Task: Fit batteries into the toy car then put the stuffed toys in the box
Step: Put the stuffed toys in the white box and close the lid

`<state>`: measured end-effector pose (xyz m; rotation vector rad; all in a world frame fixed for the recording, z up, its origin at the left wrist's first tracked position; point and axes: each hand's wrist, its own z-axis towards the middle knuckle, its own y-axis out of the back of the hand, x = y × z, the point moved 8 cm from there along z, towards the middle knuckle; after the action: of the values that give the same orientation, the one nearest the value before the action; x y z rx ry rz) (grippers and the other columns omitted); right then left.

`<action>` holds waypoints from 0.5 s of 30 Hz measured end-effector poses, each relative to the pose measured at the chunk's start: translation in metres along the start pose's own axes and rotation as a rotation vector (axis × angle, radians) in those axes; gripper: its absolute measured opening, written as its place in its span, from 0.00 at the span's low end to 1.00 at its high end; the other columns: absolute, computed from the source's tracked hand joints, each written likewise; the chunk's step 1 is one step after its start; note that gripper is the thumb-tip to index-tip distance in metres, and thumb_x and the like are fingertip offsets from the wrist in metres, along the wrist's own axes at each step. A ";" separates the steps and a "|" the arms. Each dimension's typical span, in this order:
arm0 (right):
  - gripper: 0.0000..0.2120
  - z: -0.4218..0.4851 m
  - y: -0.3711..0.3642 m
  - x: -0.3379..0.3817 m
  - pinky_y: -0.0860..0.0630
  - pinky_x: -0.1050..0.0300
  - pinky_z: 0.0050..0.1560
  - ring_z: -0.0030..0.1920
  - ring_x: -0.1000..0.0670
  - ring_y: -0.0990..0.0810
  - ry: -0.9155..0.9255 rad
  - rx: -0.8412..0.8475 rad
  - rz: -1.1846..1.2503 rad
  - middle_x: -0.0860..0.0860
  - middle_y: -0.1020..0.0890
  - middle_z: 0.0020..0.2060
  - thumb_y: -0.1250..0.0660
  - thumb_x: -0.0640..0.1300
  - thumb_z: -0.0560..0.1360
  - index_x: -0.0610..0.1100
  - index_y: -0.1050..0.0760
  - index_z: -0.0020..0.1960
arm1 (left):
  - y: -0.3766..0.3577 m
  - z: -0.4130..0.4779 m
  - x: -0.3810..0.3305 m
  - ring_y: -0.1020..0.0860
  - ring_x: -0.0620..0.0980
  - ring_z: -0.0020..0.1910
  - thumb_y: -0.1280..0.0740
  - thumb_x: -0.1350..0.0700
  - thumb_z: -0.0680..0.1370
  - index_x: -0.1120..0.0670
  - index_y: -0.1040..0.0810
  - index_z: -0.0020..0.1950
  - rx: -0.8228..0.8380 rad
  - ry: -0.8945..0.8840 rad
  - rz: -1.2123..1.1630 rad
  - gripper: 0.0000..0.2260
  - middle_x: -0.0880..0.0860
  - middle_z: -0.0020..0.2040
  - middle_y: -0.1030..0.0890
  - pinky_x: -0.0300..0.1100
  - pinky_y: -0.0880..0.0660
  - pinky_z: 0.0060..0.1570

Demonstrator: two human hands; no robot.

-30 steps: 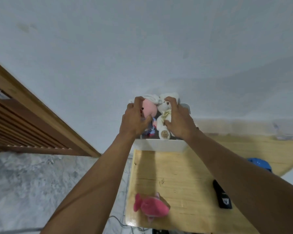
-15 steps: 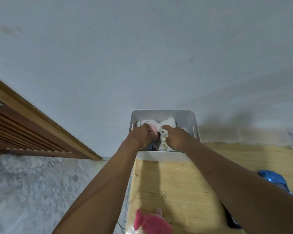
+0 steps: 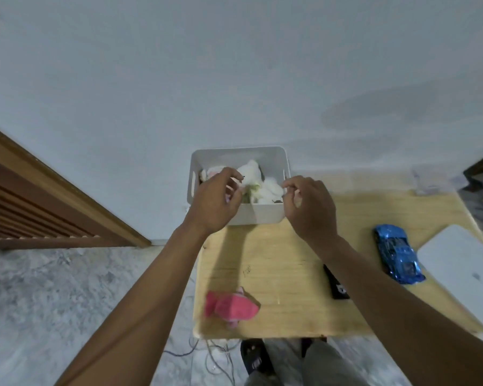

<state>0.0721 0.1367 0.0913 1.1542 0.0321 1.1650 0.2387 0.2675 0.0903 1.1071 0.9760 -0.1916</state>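
left hand [image 3: 216, 201]: ours, over the box [image 3: 265, 213] near rim, fingers loosely curled, gripping nothing that we can see.
right hand [image 3: 308, 204]: at the box's right wall, fingers part-curled, empty as far as we can tell.
in box: white stuffed toy [image 3: 258, 181] between and beyond both hands; pink-and-white toy [image 3: 212, 172] just past the left fingertips. Both sit below the rim.
still out: pink stuffed toy [image 3: 229, 306] on the surface [image 3: 290, 274], well behind the left hand, under the left forearm, near the front edge.
toy car [image 3: 396, 253]: blue, on the surface right of the right forearm. We can't tell whether batteries are in.
remote-like black item [image 3: 335, 285]: partly under the right forearm.
handling, our guess: pink toy is light, soft, squashy, not fragile, not slippery. One hand suffices.
hold point: we pinch the body mid-section, not the fin-like end, which would flop.
risk: low; toy may catch on the rim if dropped short.
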 end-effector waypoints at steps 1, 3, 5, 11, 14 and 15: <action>0.09 -0.016 0.005 -0.013 0.24 0.51 0.44 0.45 0.45 0.22 -0.036 0.003 -0.033 0.51 0.18 0.43 0.36 0.40 0.74 0.48 0.20 0.51 | -0.005 -0.011 -0.005 0.19 0.44 0.45 0.32 0.56 0.80 0.52 0.22 0.58 0.002 -0.016 -0.021 0.07 0.48 0.48 0.17 0.38 0.23 0.47; 0.12 -0.047 0.007 -0.046 0.22 0.48 0.47 0.50 0.44 0.22 -0.152 0.111 -0.107 0.50 0.19 0.49 0.35 0.43 0.73 0.49 0.22 0.55 | -0.023 -0.036 -0.008 0.19 0.44 0.43 0.31 0.56 0.80 0.52 0.22 0.55 0.071 -0.016 -0.019 0.05 0.48 0.47 0.17 0.38 0.23 0.44; 0.18 -0.080 0.001 -0.084 0.23 0.47 0.51 0.58 0.42 0.25 -0.324 0.341 -0.214 0.49 0.23 0.59 0.33 0.47 0.73 0.51 0.26 0.63 | -0.051 -0.062 0.007 0.18 0.47 0.43 0.28 0.55 0.78 0.53 0.22 0.53 0.243 0.079 0.005 0.06 0.48 0.46 0.17 0.39 0.23 0.43; 0.26 -0.158 -0.003 -0.147 0.24 0.44 0.57 0.63 0.39 0.30 -0.565 0.749 -0.350 0.45 0.32 0.66 0.32 0.53 0.76 0.51 0.36 0.71 | -0.116 -0.139 0.069 0.22 0.47 0.51 0.20 0.50 0.71 0.43 0.26 0.58 0.767 0.306 0.239 0.20 0.47 0.55 0.23 0.36 0.27 0.47; 0.23 -0.171 -0.004 -0.151 0.23 0.46 0.53 0.57 0.39 0.24 -0.566 0.701 -0.294 0.43 0.29 0.61 0.33 0.49 0.77 0.49 0.35 0.69 | -0.126 -0.161 0.088 0.16 0.51 0.50 0.19 0.51 0.68 0.36 0.26 0.52 0.817 0.387 0.225 0.22 0.50 0.57 0.20 0.47 0.18 0.47; 0.22 -0.173 -0.004 -0.151 0.22 0.46 0.52 0.55 0.39 0.23 -0.572 0.681 -0.269 0.43 0.28 0.59 0.33 0.48 0.77 0.48 0.35 0.69 | -0.127 -0.162 0.095 0.17 0.53 0.52 0.18 0.52 0.67 0.35 0.26 0.52 0.795 0.365 0.280 0.23 0.51 0.58 0.21 0.50 0.18 0.51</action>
<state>-0.0903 0.1468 -0.0710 1.9859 0.1491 0.5517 0.1302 0.3699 -0.0807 2.0474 1.0787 -0.1522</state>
